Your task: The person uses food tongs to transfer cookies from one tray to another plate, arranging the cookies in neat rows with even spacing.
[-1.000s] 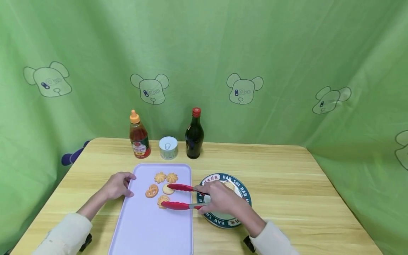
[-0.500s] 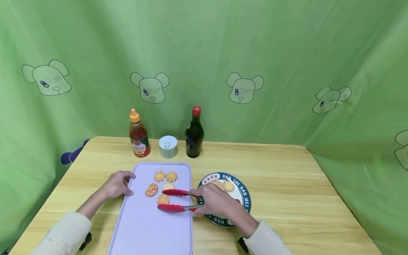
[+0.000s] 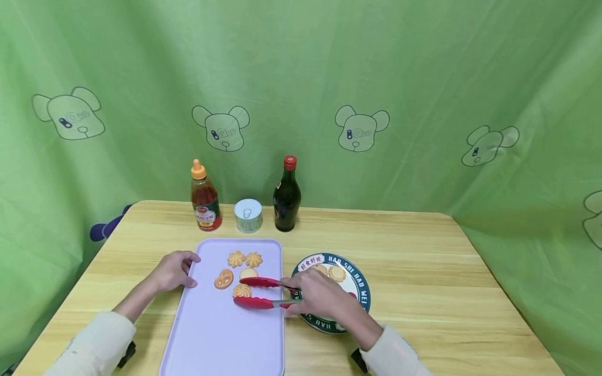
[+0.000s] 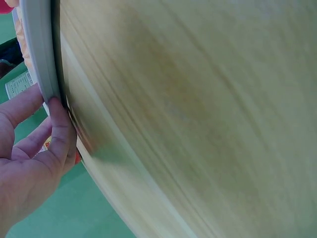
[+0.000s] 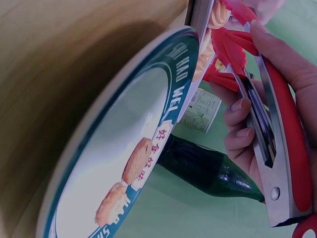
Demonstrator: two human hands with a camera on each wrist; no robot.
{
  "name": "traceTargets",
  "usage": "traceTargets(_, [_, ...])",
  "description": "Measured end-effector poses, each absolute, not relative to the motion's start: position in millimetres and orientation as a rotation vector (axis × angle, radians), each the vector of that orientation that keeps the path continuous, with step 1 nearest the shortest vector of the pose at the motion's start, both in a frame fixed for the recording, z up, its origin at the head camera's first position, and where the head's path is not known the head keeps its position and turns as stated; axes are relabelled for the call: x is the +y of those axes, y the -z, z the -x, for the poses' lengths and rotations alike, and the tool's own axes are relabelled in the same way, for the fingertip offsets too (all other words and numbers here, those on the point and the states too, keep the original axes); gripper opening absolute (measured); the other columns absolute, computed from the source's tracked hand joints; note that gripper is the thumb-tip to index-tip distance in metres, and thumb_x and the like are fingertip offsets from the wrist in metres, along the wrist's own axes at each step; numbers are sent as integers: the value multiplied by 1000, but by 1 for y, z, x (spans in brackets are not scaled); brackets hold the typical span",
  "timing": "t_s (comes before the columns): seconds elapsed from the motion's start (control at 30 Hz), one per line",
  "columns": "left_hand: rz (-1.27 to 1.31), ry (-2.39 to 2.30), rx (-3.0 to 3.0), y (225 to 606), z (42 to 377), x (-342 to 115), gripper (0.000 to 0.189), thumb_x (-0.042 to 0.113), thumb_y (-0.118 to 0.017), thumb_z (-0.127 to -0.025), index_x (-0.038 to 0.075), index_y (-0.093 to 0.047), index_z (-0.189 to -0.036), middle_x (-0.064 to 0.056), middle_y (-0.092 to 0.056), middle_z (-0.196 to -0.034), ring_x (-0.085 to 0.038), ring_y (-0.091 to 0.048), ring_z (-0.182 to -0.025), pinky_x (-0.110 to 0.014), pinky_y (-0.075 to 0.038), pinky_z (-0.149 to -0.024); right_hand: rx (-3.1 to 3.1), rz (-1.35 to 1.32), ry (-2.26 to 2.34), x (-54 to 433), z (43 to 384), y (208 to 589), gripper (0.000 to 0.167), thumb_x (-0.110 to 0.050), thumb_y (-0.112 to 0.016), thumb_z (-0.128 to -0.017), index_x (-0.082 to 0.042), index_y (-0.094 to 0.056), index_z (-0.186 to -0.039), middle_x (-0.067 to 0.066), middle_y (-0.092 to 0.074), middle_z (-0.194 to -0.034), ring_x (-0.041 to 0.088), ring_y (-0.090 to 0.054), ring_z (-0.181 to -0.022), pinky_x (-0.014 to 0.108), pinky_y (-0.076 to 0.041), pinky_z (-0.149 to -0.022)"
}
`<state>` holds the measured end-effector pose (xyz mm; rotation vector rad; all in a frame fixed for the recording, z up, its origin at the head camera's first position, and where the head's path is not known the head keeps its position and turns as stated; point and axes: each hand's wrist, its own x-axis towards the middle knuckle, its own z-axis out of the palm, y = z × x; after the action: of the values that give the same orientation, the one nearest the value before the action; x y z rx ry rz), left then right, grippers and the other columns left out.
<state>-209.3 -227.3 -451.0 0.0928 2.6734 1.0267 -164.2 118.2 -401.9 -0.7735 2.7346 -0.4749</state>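
My left hand pinches the left rim of a lilac tray between thumb and fingers, as the left wrist view also shows. In my right hand I hold red-tipped metal tongs, their two tips apart over the tray. Between those tips lies a swirled cookie, resting on the tray. Just beyond the upper tip is a round plain cookie, partly covered. A pretzel and two star-shaped cookies also lie there. My right forearm partly hides a green-rimmed plate bearing cookies.
Behind the tray stand a sauce bottle with an orange cap, a tin can and a dark bottle with a red cap. The wooden table meets a green curtain at its back edge.
My right hand has drawn the tongs left and toward me, off the round cookie, so the tips now flank the swirled cookie. My left hand stays at the tray's rim.
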Motion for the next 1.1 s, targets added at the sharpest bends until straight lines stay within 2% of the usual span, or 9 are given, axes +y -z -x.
traceTargets(0.13, [-94, -1024, 2676, 451, 209, -227, 56, 0, -79, -68, -6, -57, -119, -17, -59, -99, -21, -55, -81, -32, -51, -69, 2739, 763, 502, 123, 163, 399, 65, -39, -82, -69, -20, -61, -127, 2, -70, -112, 7, -54, -75, 18, -43, -55])
traceTargets(0.23, [-87, -1018, 2674, 453, 210, -227, 56, 0, -79, -68, -6, -57, -119, -16, -59, -99, -21, -55, -81, -31, -51, -69, 2744, 757, 504, 127, 163, 398, 63, -39, -81, -70, -21, -61, -128, 2, -68, -118, 10, -57, -81, 20, -46, -63])
traceTargets(0.33, [-84, -1015, 2672, 453, 211, -227, 56, 0, -78, -69, -6, -56, -120, -16, -59, -100, -21, -55, -82, -31, -51, -69, 2752, 749, 510, 133, 162, 396, 63, -40, -80, -71, -21, -61, -128, 1, -68, -117, 12, -59, -87, 23, -49, -70])
traceTargets(0.53, [-112, -1017, 2686, 453, 212, -228, 57, 0, -79, -67, -7, -56, -119, -17, -59, -99, -21, -55, -81, -32, -51, -69, 2763, 712, 540, 147, 161, 390, 63, -38, -81, -71, -18, -61, -128, 3, -70, -111, 15, -58, -85, 22, -47, -64])
traceTargets(0.87, [-118, -1017, 2690, 453, 211, -227, 56, -1, -79, -67, -8, -56, -118, -16, -59, -96, -20, -55, -79, -32, -51, -68, 2860, 662, 497, 174, 156, 382, 62, -36, -82, -71, -17, -62, -126, 6, -69, -113, 16, -59, -90, 25, -52, -69])
traceTargets(1.1, [-118, -1011, 2692, 453, 210, -228, 56, 0, -79, -67, -8, -56, -118, -16, -58, -96, -20, -55, -80, -31, -51, -68, 2905, 737, 490, 202, 148, 384, 58, -33, -81, -72, -11, -64, -124, 7, -69, -114, 19, -65, -100, 35, -56, -82])
